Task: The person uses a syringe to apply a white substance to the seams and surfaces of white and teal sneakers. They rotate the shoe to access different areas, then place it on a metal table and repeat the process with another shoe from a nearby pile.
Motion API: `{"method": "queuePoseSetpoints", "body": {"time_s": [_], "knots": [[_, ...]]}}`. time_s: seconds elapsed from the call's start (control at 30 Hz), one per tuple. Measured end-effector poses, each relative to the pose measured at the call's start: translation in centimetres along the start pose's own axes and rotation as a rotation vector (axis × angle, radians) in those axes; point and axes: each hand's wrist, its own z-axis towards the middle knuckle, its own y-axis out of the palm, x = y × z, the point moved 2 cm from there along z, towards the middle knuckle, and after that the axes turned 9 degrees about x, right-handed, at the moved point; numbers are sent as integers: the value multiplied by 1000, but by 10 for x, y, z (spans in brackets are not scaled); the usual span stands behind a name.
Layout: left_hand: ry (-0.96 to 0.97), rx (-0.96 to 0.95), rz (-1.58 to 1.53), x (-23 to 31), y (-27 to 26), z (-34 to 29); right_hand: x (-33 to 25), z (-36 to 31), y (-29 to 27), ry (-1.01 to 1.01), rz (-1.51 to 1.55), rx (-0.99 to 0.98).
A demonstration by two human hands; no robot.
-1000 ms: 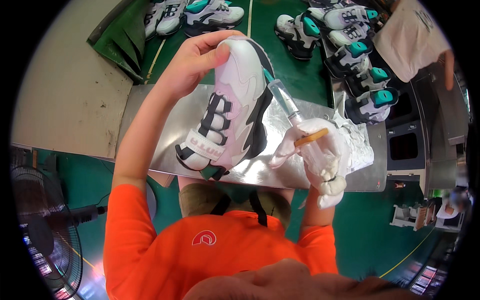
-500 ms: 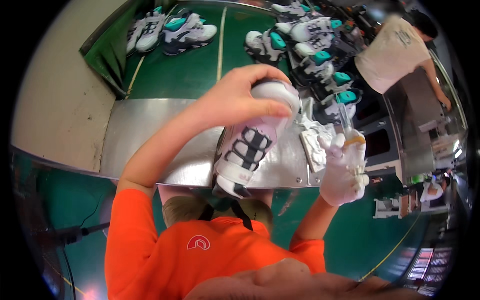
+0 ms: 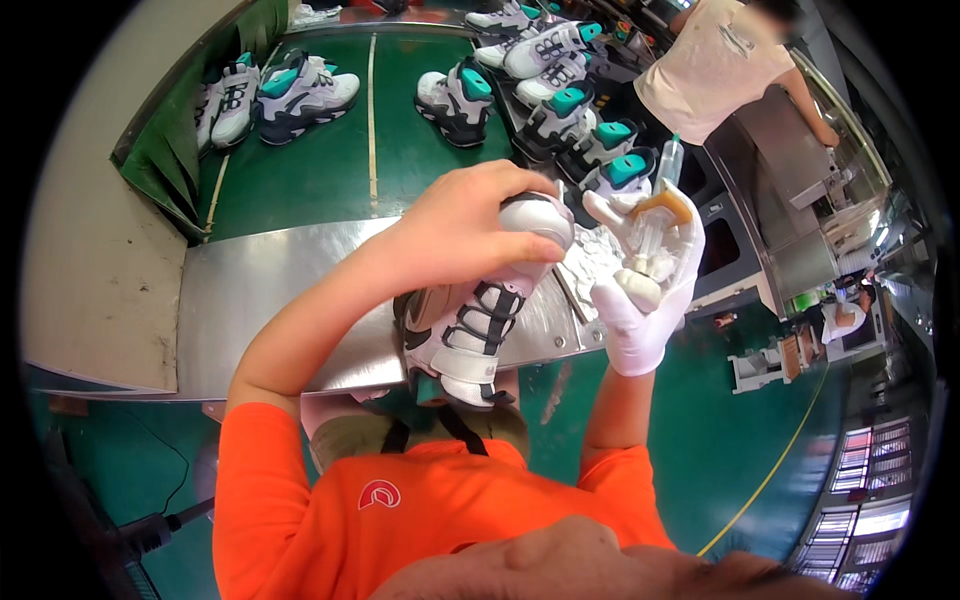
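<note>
Shoe is held over the near edge of the desk, toe to the far side; doing this well likely means keeping it steady, with firm support that does not dent the toe. The left hand has its grip closed round that end, thumb on the near side. To the right, the gloved right hand cups the syringe loosely, its grip partly open; how hard it presses cannot be told. The green tip points far and is best kept clear of the shoe.
</note>
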Motion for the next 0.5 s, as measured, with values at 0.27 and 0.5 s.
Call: {"method": "queuePoseSetpoints", "body": {"time_s": [0.27, 0.5], "knots": [[-383, 271, -355, -98, -100, -9, 63, -50, -45, 25, -604, 123], [-501, 1152, -406, -231, -197, -8, 132, -107, -78, 351, -589, 399]]}}
